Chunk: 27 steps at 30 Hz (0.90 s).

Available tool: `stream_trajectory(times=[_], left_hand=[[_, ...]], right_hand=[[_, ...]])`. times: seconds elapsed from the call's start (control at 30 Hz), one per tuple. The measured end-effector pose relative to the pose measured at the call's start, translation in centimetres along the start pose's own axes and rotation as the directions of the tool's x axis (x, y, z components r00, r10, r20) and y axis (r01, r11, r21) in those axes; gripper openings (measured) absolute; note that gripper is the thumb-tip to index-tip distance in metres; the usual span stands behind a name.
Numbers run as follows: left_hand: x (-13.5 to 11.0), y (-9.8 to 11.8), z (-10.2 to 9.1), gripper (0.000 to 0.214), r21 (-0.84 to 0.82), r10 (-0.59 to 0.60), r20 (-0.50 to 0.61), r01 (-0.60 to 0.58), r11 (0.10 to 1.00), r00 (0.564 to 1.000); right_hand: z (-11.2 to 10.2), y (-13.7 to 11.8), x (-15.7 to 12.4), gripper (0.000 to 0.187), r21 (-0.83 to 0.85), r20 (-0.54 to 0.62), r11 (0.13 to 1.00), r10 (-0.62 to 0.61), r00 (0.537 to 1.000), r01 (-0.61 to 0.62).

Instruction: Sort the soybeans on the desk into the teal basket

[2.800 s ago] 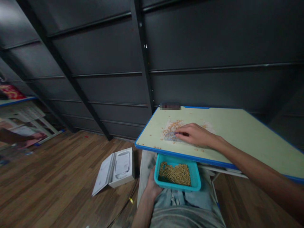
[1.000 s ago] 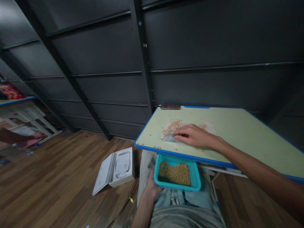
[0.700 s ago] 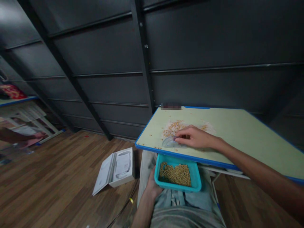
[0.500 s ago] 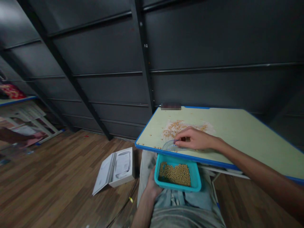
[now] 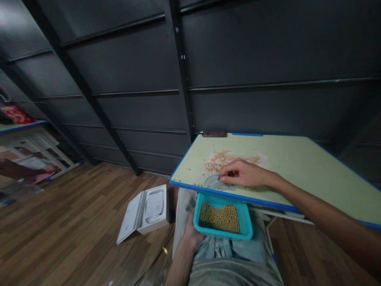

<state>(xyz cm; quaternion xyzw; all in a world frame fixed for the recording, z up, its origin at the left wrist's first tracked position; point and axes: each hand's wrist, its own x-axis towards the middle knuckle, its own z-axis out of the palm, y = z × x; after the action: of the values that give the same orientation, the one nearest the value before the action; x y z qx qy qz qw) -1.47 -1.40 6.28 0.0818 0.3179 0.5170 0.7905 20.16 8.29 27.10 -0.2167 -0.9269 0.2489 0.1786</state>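
Note:
My right hand (image 5: 245,174) lies on the pale green desk (image 5: 297,167), fingers pinched on a clear plastic protractor (image 5: 214,182) that rests flat near the desk's blue front edge. Behind the protractor a patch of yellow beans (image 5: 218,159) is scattered on the desk, and a few stray beans lie by the edge. My left hand (image 5: 190,234) grips the left side of a teal tray (image 5: 247,222) held under the desk edge on my lap. The tray holds several of the same beans (image 5: 219,217).
An open white box (image 5: 145,210) lies on the wooden floor left of my knees. A dark metal wall with slanted beams (image 5: 178,71) rises behind the desk. At the far left, another desk with papers (image 5: 29,151) and another person's arm (image 5: 18,170) show.
My right hand has dragged the protractor from the bean patch toward the desk's front edge, above the tray. The left hand and tray have stayed in place.

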Motion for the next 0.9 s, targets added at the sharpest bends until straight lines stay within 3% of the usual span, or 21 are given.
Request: stream_trajectory(times=[0.27, 0.6, 0.9], left_hand=[[0.6, -0.2, -0.8, 0.042, 0.006, 0.001, 0.019, -0.001, 1.000, 1.000], [-0.1, 0.0, 0.2, 0.041, 0.023, -0.012, -0.003, 0.012, 1.000, 1.000], [-0.1, 0.0, -0.1, 0.031, 0.033, 0.017, -0.014, -0.016, 0.999, 1.000]], right_hand=[[0.0, 0.3, -0.1, 0.028, 0.015, 0.021, 1.000, -0.002, 1.000, 0.001], [0.3, 0.6, -0.1, 0.030, 0.052, 0.056, 0.999, 0.000, 0.998, -0.003], [0.1, 0.3, 0.1, 0.029, -0.191, -0.036, 0.979, 0.067, 0.997, -0.072]])
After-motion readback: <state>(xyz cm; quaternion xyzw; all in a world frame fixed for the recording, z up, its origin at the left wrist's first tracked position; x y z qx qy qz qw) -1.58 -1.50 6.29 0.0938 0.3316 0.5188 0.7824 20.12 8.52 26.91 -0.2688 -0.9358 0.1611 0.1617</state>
